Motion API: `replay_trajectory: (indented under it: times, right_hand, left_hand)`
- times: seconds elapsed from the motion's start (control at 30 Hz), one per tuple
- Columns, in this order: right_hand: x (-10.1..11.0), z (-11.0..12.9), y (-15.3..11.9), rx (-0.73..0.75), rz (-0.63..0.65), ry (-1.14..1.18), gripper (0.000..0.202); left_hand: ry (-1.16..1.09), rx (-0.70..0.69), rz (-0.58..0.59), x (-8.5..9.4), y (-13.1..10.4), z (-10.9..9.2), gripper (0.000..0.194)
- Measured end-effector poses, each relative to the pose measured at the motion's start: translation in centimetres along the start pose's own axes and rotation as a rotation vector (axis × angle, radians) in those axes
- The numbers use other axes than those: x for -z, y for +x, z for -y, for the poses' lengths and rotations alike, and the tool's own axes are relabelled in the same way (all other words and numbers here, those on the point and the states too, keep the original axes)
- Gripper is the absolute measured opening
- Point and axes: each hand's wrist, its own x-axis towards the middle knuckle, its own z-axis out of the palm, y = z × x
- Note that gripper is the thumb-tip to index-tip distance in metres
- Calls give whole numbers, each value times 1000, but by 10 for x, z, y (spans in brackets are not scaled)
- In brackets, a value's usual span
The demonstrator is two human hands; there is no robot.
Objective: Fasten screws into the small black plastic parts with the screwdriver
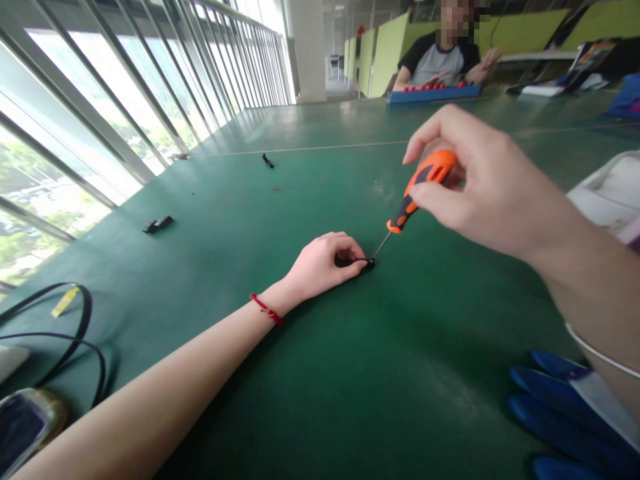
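Observation:
My left hand (pixel 327 265) rests on the green table and pinches a small black part (pixel 369 263) between thumb and fingers. Most of that part is hidden by the hand, so its kind cannot be made out. My right hand (pixel 480 180) is closed round the orange and black handle of a screwdriver (pixel 404 208), held tilted above the table. The screwdriver's thin metal shaft slants down to the left, and its tip meets the exposed end of the black part, just beyond my left fingertips.
Small black pieces (pixel 159 225) lie on the table (pixel 320 373) to the left, another black piece (pixel 268 161) farther back. Black cables (pixel 90 313) and a phone-like device (pixel 27 427) are lower left, blue gloves (pixel 560 407) lower right. Across sits a person (pixel 445 60) behind a blue tray (pixel 434 95).

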Motion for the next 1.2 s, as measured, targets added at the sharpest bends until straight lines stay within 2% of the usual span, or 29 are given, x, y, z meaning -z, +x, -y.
replay_trajectory:
  times: [0.07,0.13,0.17,0.23,0.47,0.57,0.63,0.7,0.8,0.9,1.03,1.1,1.13,1.2]
  right_hand:
    - [0,1,-1,4,-3,-27,12]
    - [1,2,-2,14,-5,-38,27]
    - [1,3,-2,21,-8,-24,29]
    - [1,4,-3,31,0,16,14]
    - [-2,7,-4,6,-8,-19,28]
    - [-3,6,-4,25,-6,55,10]
    - [-3,6,-3,16,15,77,17]
    - [-3,7,-4,8,5,40,16]
    - [-3,8,-5,9,-41,-7,31]
    - [-3,7,-5,20,-32,86,10]
    - [-2,8,-5,0,-4,46,14]
    - [-2,9,-5,9,-6,6,28]
    - [-2,9,-5,15,-11,10,29]
    - [-2,9,-5,20,-15,43,14]
  left_hand:
    - [11,-2,-14,0,0,-1,13]
    - [26,-7,-29,-1,0,-1,12]
    - [35,-11,-34,-1,-1,-1,12]
    - [52,-21,-43,-1,-1,-1,13]
    - [90,-45,-61,-1,-2,-1,14]
    - [111,-65,-70,-2,-2,-1,14]
    - [128,-82,-77,-2,-3,0,14]
    - [143,-98,-83,-2,-3,0,15]
    - [163,-118,-86,-2,-4,0,18]
    - [182,-126,-82,-3,-4,0,19]
    - [222,-139,-75,-2,-4,-1,20]
    - [246,-148,-70,-2,-4,-2,20]
    - [256,-153,-66,-2,-4,-2,20]
    - [271,-158,-62,-2,-4,-2,20]
